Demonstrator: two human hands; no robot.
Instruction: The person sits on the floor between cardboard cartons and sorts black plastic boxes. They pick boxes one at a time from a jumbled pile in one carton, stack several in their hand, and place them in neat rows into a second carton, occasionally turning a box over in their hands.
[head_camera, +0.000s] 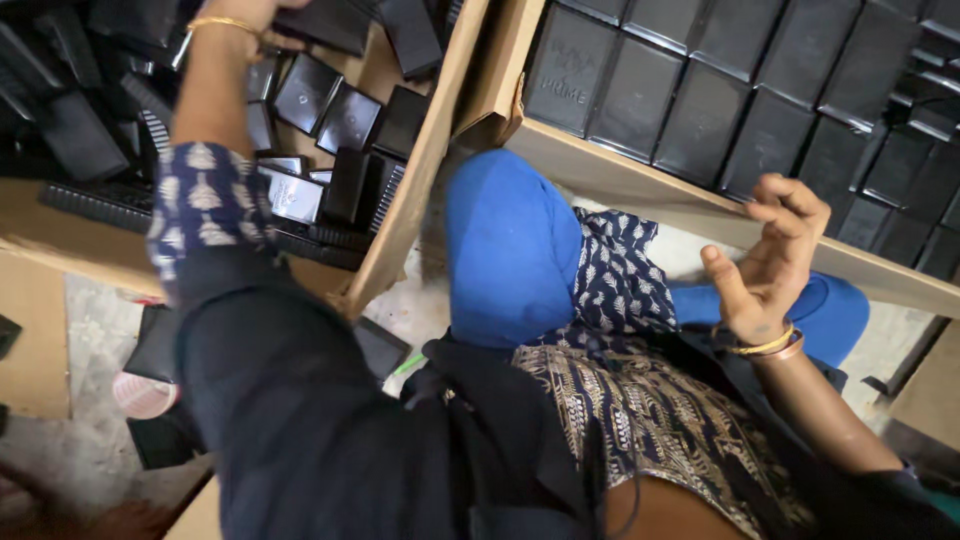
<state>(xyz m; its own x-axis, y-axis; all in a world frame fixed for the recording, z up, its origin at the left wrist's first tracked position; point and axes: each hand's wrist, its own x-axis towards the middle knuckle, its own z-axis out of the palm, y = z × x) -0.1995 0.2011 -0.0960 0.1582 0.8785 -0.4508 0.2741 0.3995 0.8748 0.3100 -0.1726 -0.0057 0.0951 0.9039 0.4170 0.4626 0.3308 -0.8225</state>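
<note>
Cardboard bins (420, 170) | left hand (250, 12) seemingly grasping black box (325, 22) | right hand (770, 255) released, empty, beside packed boxes (700, 110)

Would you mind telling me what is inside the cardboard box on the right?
The right cardboard box holds matte black rectangular boxes packed upright in neat rows. Anything beneath that top layer is covered.

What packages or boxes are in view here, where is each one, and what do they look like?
Small black boxes: upper right, square-faced, packed upright in neat rows inside a cardboard carton.
Loose black boxes: upper left, jumbled in an open brown carton, some glossy.
Left hand: reaching into the jumbled carton, touching a black box.
Right hand: empty, fingers spread, beside the packed carton.
</note>
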